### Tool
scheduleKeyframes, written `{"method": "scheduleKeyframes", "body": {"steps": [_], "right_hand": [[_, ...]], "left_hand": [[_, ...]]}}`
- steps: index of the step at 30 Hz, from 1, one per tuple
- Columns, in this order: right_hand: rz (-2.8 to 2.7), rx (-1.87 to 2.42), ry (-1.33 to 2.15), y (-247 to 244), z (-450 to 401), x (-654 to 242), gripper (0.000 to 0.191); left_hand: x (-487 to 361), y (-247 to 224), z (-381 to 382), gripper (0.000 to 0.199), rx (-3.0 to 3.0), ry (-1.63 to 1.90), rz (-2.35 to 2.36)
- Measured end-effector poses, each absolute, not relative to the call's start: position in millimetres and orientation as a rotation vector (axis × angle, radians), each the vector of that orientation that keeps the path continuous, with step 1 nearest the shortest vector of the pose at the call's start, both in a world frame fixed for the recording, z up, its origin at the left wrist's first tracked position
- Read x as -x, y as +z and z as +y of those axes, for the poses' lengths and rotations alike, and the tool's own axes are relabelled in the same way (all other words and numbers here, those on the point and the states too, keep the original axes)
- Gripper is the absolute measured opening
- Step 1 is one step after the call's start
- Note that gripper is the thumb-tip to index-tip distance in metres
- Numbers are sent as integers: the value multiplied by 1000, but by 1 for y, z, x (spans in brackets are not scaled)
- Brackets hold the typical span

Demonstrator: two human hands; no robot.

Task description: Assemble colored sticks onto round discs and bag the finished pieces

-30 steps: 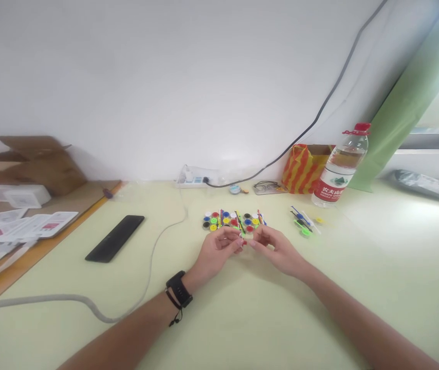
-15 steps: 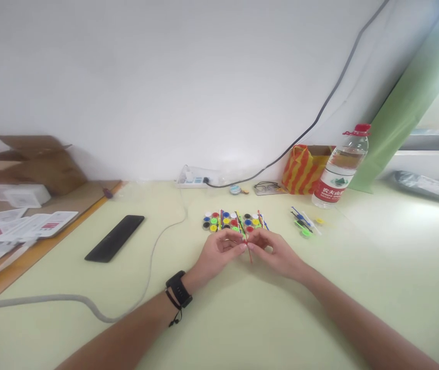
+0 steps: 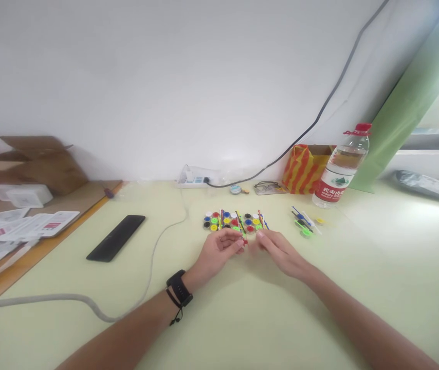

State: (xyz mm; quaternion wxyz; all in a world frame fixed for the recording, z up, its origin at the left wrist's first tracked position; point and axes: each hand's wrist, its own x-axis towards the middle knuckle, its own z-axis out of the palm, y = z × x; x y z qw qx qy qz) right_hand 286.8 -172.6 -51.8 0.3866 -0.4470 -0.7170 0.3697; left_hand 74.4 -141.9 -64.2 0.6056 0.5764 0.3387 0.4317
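Pinched between the thumb and fingertips of my left hand [image 3: 215, 254] is a small red plastic piece [image 3: 245, 241]. My right hand [image 3: 281, 254] is a little to its right, fingers closed together and slightly blurred; whatever they may hold is too small to make out. Just beyond the hands lie rows of coloured round discs [image 3: 214, 221] in white, red, blue, black, yellow and green. Thin coloured sticks [image 3: 262, 220] lie between and beside these rows, partly hidden by my fingers.
More sticks and discs [image 3: 302, 223] lie to the right. Behind them stand a water bottle [image 3: 339, 169] and a striped bag [image 3: 304, 169]. On the left are a black phone-like slab [image 3: 116, 238], a grey cable [image 3: 153, 257] and papers [image 3: 22, 228]. A power strip [image 3: 194, 181] sits by the wall.
My right hand has moved slightly right, away from my left. The upright thin red stick between the hands no longer shows clearly; the red piece stays at my left fingertips.
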Motion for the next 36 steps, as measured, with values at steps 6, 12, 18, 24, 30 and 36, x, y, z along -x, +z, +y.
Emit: {"method": "scheduleKeyframes", "body": {"steps": [6, 12, 18, 24, 30, 36], "right_hand": [[-1930, 1155, 948, -50, -169, -288, 63], [-1996, 1212, 639, -59, -161, -292, 45], [-1833, 1522, 109, -62, -136, -346, 29], [-1456, 2199, -221, -78, -118, -415, 66], [-1642, 2247, 60, -96, -117, -423, 68], [-1994, 2056, -8, -107, -114, -418, 46]], "left_hand": [[-74, -64, -142, 35, -1352, 997, 789], [-75, -61, -143, 34, -1353, 1016, 813], [-72, -60, -139, 31, -1287, 1040, 844], [-68, -68, -135, 27, -1192, 1026, 789], [-66, -65, -135, 26, -1070, 1025, 722], [-65, -65, -134, 26, -994, 1032, 716]]}}
